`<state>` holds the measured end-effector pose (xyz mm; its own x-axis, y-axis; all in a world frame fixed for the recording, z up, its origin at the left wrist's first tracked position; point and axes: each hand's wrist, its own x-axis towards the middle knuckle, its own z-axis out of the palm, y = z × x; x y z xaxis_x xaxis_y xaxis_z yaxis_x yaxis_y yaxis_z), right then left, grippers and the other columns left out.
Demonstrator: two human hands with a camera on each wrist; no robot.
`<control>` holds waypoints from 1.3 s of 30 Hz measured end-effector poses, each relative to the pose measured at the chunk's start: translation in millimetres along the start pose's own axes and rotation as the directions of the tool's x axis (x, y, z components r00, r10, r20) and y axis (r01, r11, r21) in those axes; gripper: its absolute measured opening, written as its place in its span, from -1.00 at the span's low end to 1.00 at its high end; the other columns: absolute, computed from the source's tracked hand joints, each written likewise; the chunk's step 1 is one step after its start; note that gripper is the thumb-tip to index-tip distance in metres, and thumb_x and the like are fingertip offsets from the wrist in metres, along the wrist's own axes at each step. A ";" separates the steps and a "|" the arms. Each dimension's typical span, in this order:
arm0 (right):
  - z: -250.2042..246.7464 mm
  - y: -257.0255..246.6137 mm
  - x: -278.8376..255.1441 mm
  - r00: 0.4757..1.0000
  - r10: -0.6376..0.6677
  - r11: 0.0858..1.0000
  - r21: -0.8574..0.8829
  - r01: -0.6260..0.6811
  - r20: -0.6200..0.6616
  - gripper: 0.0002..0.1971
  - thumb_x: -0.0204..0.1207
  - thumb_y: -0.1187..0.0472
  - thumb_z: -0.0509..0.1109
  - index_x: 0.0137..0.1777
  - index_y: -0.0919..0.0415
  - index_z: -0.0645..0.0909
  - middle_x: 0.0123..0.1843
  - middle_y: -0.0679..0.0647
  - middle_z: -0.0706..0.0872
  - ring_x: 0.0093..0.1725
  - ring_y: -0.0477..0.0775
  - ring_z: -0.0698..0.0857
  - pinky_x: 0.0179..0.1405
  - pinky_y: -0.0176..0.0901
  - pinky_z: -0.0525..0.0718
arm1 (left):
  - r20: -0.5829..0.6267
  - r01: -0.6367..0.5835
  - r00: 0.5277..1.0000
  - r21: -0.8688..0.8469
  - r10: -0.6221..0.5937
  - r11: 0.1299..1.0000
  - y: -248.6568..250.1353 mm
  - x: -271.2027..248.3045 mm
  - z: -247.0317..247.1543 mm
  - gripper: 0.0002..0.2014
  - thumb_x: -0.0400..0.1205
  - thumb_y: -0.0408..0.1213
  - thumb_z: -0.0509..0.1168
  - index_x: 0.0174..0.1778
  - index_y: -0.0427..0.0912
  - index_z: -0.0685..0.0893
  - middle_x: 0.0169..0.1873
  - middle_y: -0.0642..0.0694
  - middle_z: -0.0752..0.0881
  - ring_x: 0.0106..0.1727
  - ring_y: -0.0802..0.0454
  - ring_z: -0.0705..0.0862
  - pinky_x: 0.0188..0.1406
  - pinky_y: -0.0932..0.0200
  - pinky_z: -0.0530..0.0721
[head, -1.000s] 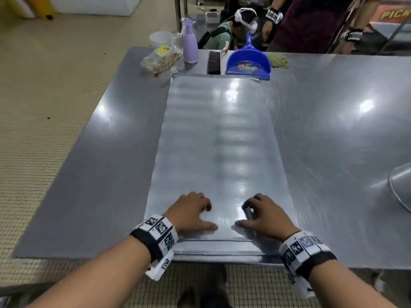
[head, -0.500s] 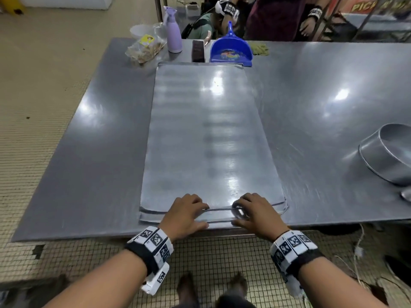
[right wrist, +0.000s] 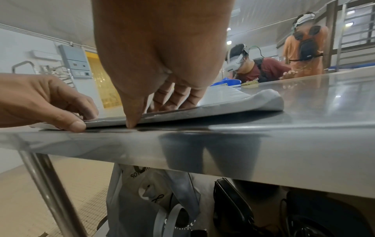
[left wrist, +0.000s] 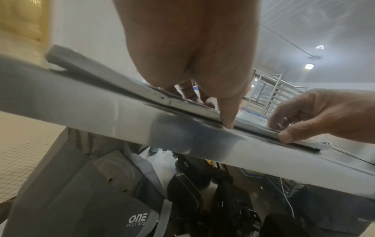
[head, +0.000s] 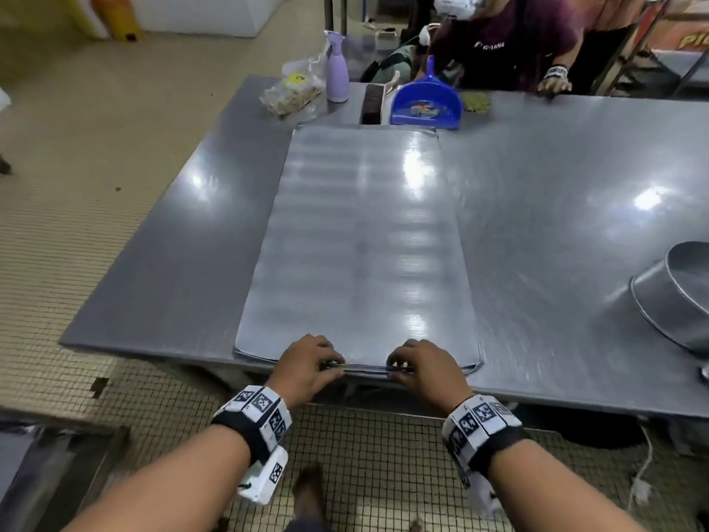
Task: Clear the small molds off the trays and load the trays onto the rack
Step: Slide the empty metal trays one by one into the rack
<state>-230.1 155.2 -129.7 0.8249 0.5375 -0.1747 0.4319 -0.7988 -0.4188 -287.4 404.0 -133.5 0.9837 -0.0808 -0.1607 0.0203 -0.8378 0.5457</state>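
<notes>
A stack of flat metal trays (head: 360, 243) lies lengthwise on the steel table (head: 575, 224), its near rim at the table's front edge. The top tray's surface is bare. My left hand (head: 310, 362) and right hand (head: 418, 364) sit side by side on that near rim. In the left wrist view my left hand (left wrist: 209, 109) has its fingers on top of the top tray (left wrist: 101, 75) and its thumb at the rim. In the right wrist view my right hand (right wrist: 154, 112) pinches the same rim (right wrist: 233, 99), which is slightly raised off the tray below.
A round metal pan (head: 675, 297) lies tilted at the table's right. A blue dustpan (head: 424, 105), a brush (head: 371, 103), a purple spray bottle (head: 337, 71) and a plastic bag (head: 291, 94) line the far edge. A person (head: 510, 40) leans there. A tray rack (left wrist: 270, 91) stands beyond.
Both hands have drawn back from lying on the tray's top to its near rim, and their thumbs now hook the edge. My head has pulled back, bringing the round pan into view.
</notes>
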 end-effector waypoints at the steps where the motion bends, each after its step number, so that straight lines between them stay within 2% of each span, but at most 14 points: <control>1: -2.1 3.6 -3.7 1.000 -0.013 1.000 -0.004 0.013 0.004 -0.83 0.55 -0.07 0.45 0.10 -0.16 0.73 0.04 -0.19 0.69 0.06 -0.10 0.59 -0.11 -0.21 0.47 | -0.008 0.016 1.000 -0.013 -0.016 1.000 4.8 -3.1 4.6 -0.74 0.61 0.01 0.47 0.17 0.05 0.84 0.06 0.12 0.70 0.13 0.12 0.60 0.19 0.12 0.62; 10: -18.5 41.8 -53.9 0.988 -0.100 0.995 -0.012 0.102 0.116 -0.81 0.47 -0.10 0.48 0.05 -0.14 0.74 -0.03 -0.21 0.69 -0.03 -0.16 0.64 -0.10 -0.23 0.55 | -0.013 0.082 0.997 -0.060 -0.082 0.995 55.6 -41.7 50.5 -0.76 0.57 0.02 0.50 0.12 0.08 0.84 0.01 0.21 0.68 0.08 0.22 0.62 0.18 0.14 0.66; 14: -27.2 53.6 -69.1 0.971 -0.101 0.993 0.073 0.087 0.217 -0.73 0.39 -0.24 0.50 -0.05 -0.11 0.78 -0.17 -0.28 0.77 -0.18 -0.29 0.71 -0.17 -0.41 0.63 | 0.107 0.095 0.990 -0.067 -0.088 0.993 74.3 -59.3 54.9 -0.67 0.52 0.22 0.46 0.04 0.10 0.86 -0.08 0.25 0.70 -0.05 0.27 0.67 0.01 0.25 0.69; 16: -31.2 60.8 -66.7 0.965 -0.076 0.989 0.145 0.040 0.251 -0.74 0.40 -0.24 0.50 -0.10 -0.09 0.78 -0.21 -0.26 0.79 -0.20 -0.30 0.72 -0.13 -0.33 0.70 | 0.140 0.159 0.981 -0.172 -0.135 0.972 76.0 -63.9 51.2 -0.65 0.50 0.26 0.46 0.00 0.10 0.86 -0.11 0.24 0.78 -0.06 0.29 0.73 0.04 0.23 0.73; 18: -35.0 72.5 -58.8 0.985 -0.022 0.988 0.155 -0.005 0.172 -0.76 0.44 -0.22 0.47 -0.13 -0.09 0.76 -0.21 -0.23 0.78 -0.19 -0.26 0.73 -0.10 -0.21 0.73 | 0.040 0.223 0.975 -0.271 -0.220 0.936 71.2 -64.0 43.1 -0.66 0.54 0.18 0.47 0.11 0.06 0.83 -0.08 0.22 0.79 -0.04 0.29 0.73 0.09 0.24 0.72; 20: -43.4 88.4 -48.8 0.995 0.096 0.989 0.114 -0.096 0.009 -0.78 0.51 -0.19 0.42 -0.03 -0.10 0.73 -0.09 -0.20 0.77 -0.09 -0.16 0.73 -0.05 -0.13 0.73 | -0.156 0.315 0.913 -0.318 -0.377 0.894 58.8 -58.6 32.2 -0.62 0.60 0.04 0.47 0.29 -0.01 0.75 0.05 0.15 0.75 0.03 0.22 0.70 0.12 0.25 0.66; 22: -53.5 111.0 -39.4 0.955 0.274 0.959 0.110 -0.262 -0.113 -0.66 0.57 -0.14 0.40 0.25 -0.01 0.67 0.16 0.01 0.72 0.10 0.05 0.71 0.09 -0.03 0.69 | -0.271 0.420 0.797 -0.393 -0.540 0.818 35.3 -52.4 20.5 -0.51 0.61 0.01 0.45 0.44 -0.05 0.64 0.27 0.00 0.67 0.21 0.03 0.67 0.29 0.05 0.66; 24: -61.8 135.7 -31.4 0.890 0.436 0.898 0.124 -0.422 -0.135 -0.47 0.55 -0.15 0.42 0.44 0.09 0.56 0.36 0.20 0.62 0.30 0.25 0.64 0.26 0.12 0.64 | -0.299 0.524 0.704 -0.393 -0.644 0.755 2.5 -46.9 8.5 -0.36 0.55 0.13 0.41 0.49 -0.15 0.60 0.42 -0.17 0.59 0.36 -0.18 0.62 0.42 -0.16 0.62; 26: -64.5 153.0 -24.0 0.849 0.514 0.858 0.098 -0.505 -0.124 -0.44 0.50 -0.18 0.45 0.39 0.15 0.57 0.35 0.28 0.61 0.27 0.32 0.62 0.24 0.16 0.65 | -0.267 0.606 0.672 -0.338 -0.691 0.720 -27.3 -41.8 -1.9 -0.29 0.45 0.24 0.32 0.34 -0.25 0.65 0.32 -0.29 0.64 0.26 -0.30 0.66 0.33 -0.15 0.66; 29: -60.1 152.9 -13.2 0.842 0.521 0.854 0.092 -0.512 -0.141 -0.63 0.45 -0.19 0.45 -0.14 0.15 0.59 0.02 0.23 0.67 -0.14 0.18 0.65 -0.11 -0.03 0.65 | -0.149 0.584 0.735 -0.355 -0.661 0.730 -42.0 -33.0 -10.1 -0.54 0.62 0.01 0.39 0.34 -0.21 0.65 0.23 -0.26 0.75 0.27 -0.27 0.69 0.24 0.03 0.60; 31: -56.4 145.4 -6.9 0.832 0.532 0.847 0.085 -0.525 -0.158 -0.62 0.41 -0.21 0.44 -0.28 0.10 0.53 -0.12 0.19 0.66 -0.26 0.14 0.62 -0.24 -0.08 0.59 | -0.083 0.506 0.799 -0.440 -0.595 0.741 -43.9 -29.4 -6.9 -0.44 0.68 -0.09 0.40 0.59 -0.19 0.51 0.45 -0.16 0.66 0.50 -0.17 0.58 0.48 0.04 0.49; 33: -55.3 142.0 -3.4 0.809 0.559 0.829 0.110 -0.548 -0.180 -0.63 0.42 -0.15 0.47 -0.30 0.15 0.53 -0.21 0.16 0.64 -0.31 0.15 0.60 -0.33 -0.11 0.52 | -0.072 0.447 0.816 -0.551 -0.574 0.705 -42.5 -27.6 -1.5 -0.34 0.70 -0.18 0.40 0.71 -0.20 0.34 0.57 -0.05 0.53 0.58 -0.03 0.47 0.54 0.16 0.35; 36: -56.5 140.7 -5.2 0.787 0.581 0.814 0.158 -0.559 -0.209 -0.67 0.44 -0.05 0.50 -0.11 0.24 0.61 -0.18 0.17 0.66 -0.27 0.18 0.59 -0.28 -0.08 0.53 | -0.072 0.372 0.838 -0.650 -0.541 0.662 -34.9 -25.8 1.4 -0.36 0.74 -0.31 0.34 0.74 -0.12 0.26 0.53 0.12 0.45 0.51 0.22 0.38 0.41 0.37 0.30; 39: -56.1 134.2 -6.6 0.763 0.603 0.798 0.189 -0.573 -0.232 -0.66 0.43 0.02 0.52 -0.05 0.31 0.63 -0.13 0.26 0.71 -0.26 0.23 0.57 -0.26 -0.04 0.53 | -0.054 0.348 0.859 -0.668 -0.510 0.658 -39.6 -23.2 1.3 -0.31 0.75 -0.24 0.33 0.77 -0.06 0.18 0.58 0.15 0.39 0.54 0.27 0.31 0.47 0.37 0.24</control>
<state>-157.1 29.3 -134.7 0.9747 -0.1340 -0.1791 -0.1968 -0.8941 -0.4023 -311.3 438.3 -152.4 0.8439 0.3872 -0.3714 0.4754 -0.2188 0.8522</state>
